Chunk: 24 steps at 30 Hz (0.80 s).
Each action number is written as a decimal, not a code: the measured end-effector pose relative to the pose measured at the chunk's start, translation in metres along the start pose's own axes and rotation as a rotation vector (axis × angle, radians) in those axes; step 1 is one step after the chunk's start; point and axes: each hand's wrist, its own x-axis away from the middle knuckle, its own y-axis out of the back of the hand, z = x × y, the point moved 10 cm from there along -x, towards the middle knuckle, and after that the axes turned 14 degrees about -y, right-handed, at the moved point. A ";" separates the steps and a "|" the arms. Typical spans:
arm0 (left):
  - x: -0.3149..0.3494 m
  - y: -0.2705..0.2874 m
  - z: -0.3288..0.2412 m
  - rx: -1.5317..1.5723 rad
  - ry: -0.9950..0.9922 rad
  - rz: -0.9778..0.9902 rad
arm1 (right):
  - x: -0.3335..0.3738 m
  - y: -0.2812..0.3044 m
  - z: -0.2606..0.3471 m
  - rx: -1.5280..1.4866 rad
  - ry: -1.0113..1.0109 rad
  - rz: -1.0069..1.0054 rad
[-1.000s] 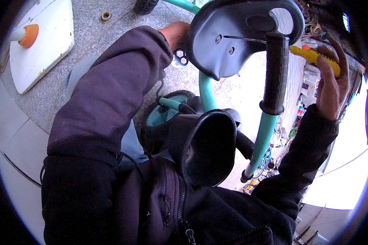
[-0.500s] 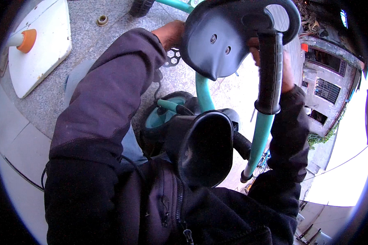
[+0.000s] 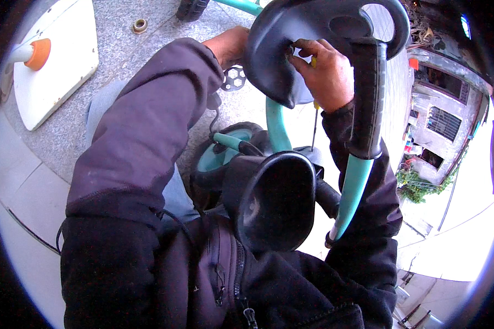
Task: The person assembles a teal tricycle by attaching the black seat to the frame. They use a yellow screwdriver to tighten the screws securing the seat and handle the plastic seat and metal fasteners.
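A black molded plastic seat (image 3: 274,66) with a looped opening sits on a turquoise tube (image 3: 279,125) of a child's tricycle. My left hand (image 3: 229,47) is at the seat's left edge, its fingers hidden behind it. Over the seat's face is my right hand (image 3: 330,74), thumb and forefinger pinched close to where a bolt sits. A screwdriver (image 3: 315,104) with a yellow handle lies in that hand, its shaft pointing down. Beside my right wrist rises a black-gripped turquoise bar (image 3: 368,101). Whether something small is between the fingertips, I cannot make out.
A scooped black plastic part (image 3: 277,200) is near my lap, with a black wheel (image 3: 202,164) with a turquoise hub beside it. A white board (image 3: 66,60) with an orange collar (image 3: 38,54) stands left. A small ring (image 3: 140,26) lies on the speckled floor.
My right hand has come from behind the gripped bar to the front of the seat, covering the bolts, and the screwdriver now shows. My left hand stays at the seat's edge.
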 end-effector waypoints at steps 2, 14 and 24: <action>0.000 -0.002 -0.001 0.011 0.005 -0.013 | -0.003 -0.003 -0.010 -0.028 0.011 -0.011; -0.017 0.009 0.001 -0.225 -0.168 0.057 | -0.008 -0.014 -0.024 -0.391 -0.085 0.025; -0.002 0.009 -0.017 -0.249 -0.160 -0.008 | -0.006 -0.009 -0.015 -0.190 -0.065 -0.010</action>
